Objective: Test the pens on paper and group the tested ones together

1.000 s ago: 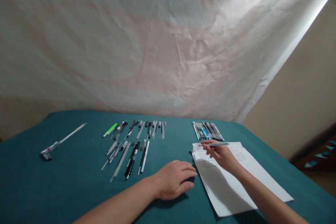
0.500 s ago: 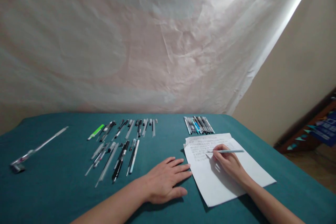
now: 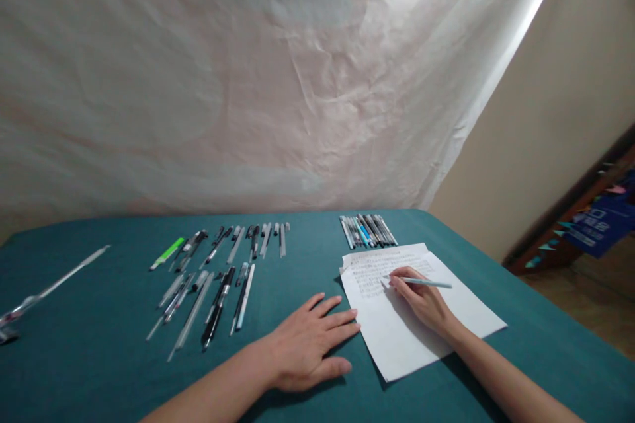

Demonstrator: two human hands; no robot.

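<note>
My right hand (image 3: 421,301) is closed round a pale blue pen (image 3: 425,283), whose tip touches a white sheet of paper (image 3: 397,330) with handwritten lines near its top. My left hand (image 3: 310,344) lies flat and open on the teal tablecloth (image 3: 99,363), fingers spread, just left of the sheet's edge. It holds nothing.
Two rows of several pens (image 3: 218,271) lie left of centre, with a green one (image 3: 167,253) at the far left. Another tight group of pens (image 3: 366,230) lies above the paper. A long clear tool (image 3: 49,289) rests at the far left. A crumpled white backdrop (image 3: 248,79) hangs behind.
My right hand with the pen moved from the sheet's top edge down onto the written lines. My left hand's fingers flattened and spread. The view shifted right.
</note>
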